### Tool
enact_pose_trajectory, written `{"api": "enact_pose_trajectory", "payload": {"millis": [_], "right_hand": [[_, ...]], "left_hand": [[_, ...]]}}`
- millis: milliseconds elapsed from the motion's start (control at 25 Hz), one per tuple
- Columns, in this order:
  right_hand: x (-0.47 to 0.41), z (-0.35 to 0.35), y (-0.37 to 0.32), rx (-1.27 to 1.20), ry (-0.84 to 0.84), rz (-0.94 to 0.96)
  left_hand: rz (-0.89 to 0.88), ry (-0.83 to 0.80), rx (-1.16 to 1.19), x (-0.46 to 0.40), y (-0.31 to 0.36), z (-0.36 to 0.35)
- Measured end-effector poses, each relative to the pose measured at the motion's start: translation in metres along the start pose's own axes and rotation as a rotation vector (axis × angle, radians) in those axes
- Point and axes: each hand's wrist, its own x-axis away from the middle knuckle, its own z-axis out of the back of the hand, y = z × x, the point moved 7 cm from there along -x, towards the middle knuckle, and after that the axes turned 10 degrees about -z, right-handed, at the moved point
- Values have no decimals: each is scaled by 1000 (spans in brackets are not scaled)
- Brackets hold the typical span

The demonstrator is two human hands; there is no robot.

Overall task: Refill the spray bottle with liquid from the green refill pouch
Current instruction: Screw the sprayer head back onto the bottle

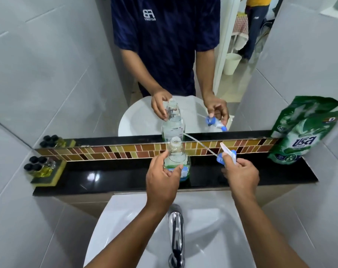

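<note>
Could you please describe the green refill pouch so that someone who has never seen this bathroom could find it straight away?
Look along the black shelf that runs below the mirror, above the sink. At its far right end stands the refill pouch, leaning against the wall. It is the only soft green bag there, away from the clear spray bottle.

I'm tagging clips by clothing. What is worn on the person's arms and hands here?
Nothing shows on the left hand or right hand: no gloves, rings, watch or bands visible. Both forearms are uncovered up to the frame edge. The mirror reflects short, dark navy T-shirt sleeves ending above the elbows.
</note>
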Motion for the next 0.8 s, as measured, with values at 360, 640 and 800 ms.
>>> {"api": "enact_pose_trajectory", "payload": {"millis": [360, 640, 800], "right_hand": [[43, 127, -126, 80, 333, 626], [65, 129, -157, 174, 383, 881], [101, 117, -183, 215, 415, 1146]], "left_hand": [[57, -122, 42, -21, -8, -3], [84, -169, 77, -25, -17, -2], [83, -187, 60, -29, -20, -2]]}}
